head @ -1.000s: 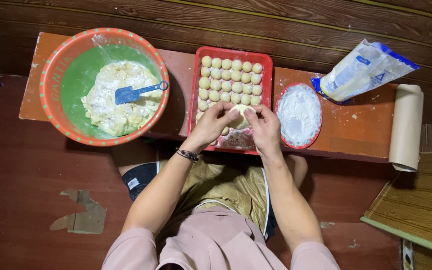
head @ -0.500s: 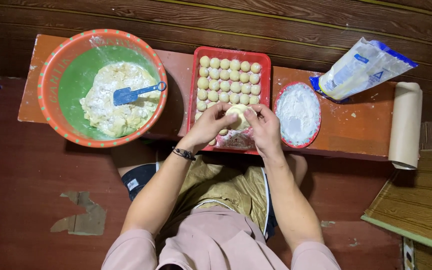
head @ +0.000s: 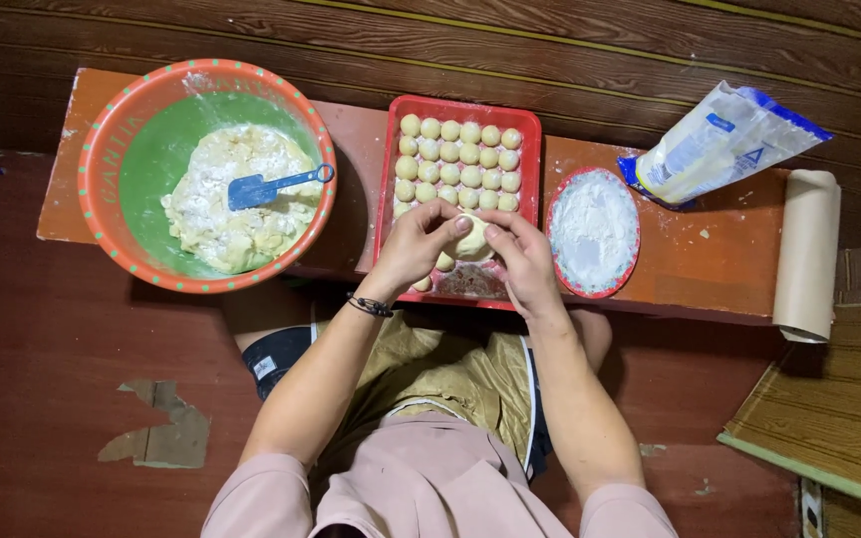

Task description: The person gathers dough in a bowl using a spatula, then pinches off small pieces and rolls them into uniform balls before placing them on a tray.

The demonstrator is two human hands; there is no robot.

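Both my hands pinch one piece of dough over the near end of the red tray.

My left hand and right hand meet fingertip to fingertip, both closed on a pale dough piece held just above the red tray, whose far part carries rows of small dough balls. To the left on the orange bench sits an orange-rimmed green bowl of floury dough with a blue scraper lying in it. Just right of the tray is a red plate of flour; farther right lie a flour bag and a paper roll.
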